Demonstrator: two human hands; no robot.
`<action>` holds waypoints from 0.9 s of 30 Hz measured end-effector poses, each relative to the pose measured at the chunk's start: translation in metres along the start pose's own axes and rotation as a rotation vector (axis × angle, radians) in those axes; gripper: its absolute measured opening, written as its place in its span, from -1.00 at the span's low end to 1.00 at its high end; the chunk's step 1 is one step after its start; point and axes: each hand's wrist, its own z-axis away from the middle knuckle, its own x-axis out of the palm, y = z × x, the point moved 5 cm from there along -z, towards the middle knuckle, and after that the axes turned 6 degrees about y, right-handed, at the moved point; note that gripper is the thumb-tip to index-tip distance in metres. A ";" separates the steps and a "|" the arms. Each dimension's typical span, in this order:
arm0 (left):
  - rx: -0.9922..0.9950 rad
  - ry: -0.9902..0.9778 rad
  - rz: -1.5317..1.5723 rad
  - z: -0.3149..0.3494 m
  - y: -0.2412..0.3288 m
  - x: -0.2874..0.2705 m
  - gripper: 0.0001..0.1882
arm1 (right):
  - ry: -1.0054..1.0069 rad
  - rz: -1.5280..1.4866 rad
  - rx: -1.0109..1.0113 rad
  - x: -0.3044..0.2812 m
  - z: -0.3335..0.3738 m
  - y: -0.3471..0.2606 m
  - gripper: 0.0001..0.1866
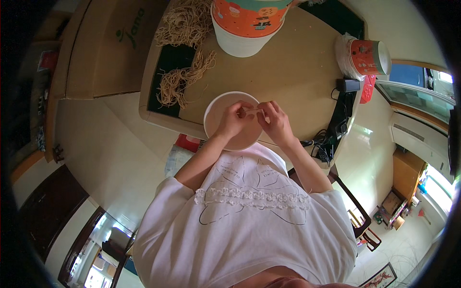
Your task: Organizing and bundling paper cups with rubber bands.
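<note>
A round white paper bucket [208, 126] stands at the table's near edge, its open mouth facing up at me. Above that mouth my left hand [234, 119] and my right hand [275, 121] come close together, both with fingers pinched. Between the fingertips runs a thin pale strip [251, 111], possibly a piece of cord; it is too small to make out well. Bundles of tangled beige cord lie at the table's left: a large bundle [185, 26] farther back and a smaller bundle [176, 86] nearer me.
At the back stands a stack of orange and white printed paper buckets [247, 36]. More nested buckets [365, 56], in clear plastic, lie at the right. Black cables [321, 141] and a black adapter [347, 85] line the right edge. A cardboard box [103, 53] is on the left.
</note>
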 end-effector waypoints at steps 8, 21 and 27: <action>0.048 -0.059 0.168 0.000 0.015 0.011 -0.79 | 0.013 -0.090 0.033 -0.004 0.004 -0.002 -0.71; 0.024 -0.015 0.088 0.002 0.005 0.004 -0.90 | 0.010 -0.058 0.033 -0.003 0.005 -0.002 -0.78; 0.034 0.025 0.044 0.001 0.004 0.003 -0.92 | 0.002 -0.017 0.002 -0.002 0.006 -0.001 -0.80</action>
